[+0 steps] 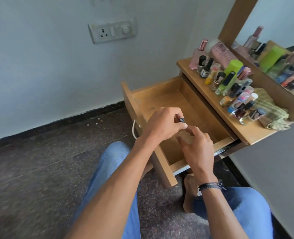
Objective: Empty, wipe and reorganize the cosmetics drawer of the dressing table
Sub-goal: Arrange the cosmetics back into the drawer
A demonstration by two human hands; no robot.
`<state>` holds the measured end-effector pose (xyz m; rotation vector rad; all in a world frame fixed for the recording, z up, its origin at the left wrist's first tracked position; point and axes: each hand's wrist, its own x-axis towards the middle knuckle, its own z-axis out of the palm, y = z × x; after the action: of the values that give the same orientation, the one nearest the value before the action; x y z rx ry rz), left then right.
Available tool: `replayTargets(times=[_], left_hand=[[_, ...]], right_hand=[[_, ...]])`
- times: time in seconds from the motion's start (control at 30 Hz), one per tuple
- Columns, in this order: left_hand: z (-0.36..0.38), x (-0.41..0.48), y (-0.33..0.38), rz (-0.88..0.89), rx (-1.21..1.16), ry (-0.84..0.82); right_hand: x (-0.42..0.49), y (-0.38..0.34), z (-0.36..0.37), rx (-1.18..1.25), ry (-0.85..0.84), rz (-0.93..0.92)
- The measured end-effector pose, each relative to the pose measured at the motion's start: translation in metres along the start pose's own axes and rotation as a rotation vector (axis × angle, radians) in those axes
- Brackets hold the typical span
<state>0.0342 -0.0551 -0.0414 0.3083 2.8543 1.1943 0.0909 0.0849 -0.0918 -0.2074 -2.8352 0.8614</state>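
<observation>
Denim knees (111, 169) sit nearest me. Above them my left hand (163, 125) pinches a black-capped bottle (182, 119) in curled fingers. My right hand (199, 149), just beside it, curls round a clear thing (186, 138), too blurred to name. Both hover over the open wooden drawer (160, 93). Beyond the right fingers, cosmetics bottles (229, 78) crowd the worktop (246, 133), with a folded cloth (272, 114) touching the nearest ones.
</observation>
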Motion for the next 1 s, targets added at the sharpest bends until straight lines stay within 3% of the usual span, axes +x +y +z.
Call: replayTargets(times=[0.37,0.63,1.0], left_hand=[[-0.015,0.014,-0.04,-0.129,0.294,0.488],[-0.022,0.022,-0.061,-0.332,0.352,0.537],[-0.024,0.026,-0.066,-0.4,0.267,0.495]], right_hand=[[0.06,-0.053,0.036,0.067,-0.24,-0.11],[0.08,-0.074,0.071,0.136,-0.359,-0.126],[0.103,-0.069,0.086,0.216,-0.406,-0.211]])
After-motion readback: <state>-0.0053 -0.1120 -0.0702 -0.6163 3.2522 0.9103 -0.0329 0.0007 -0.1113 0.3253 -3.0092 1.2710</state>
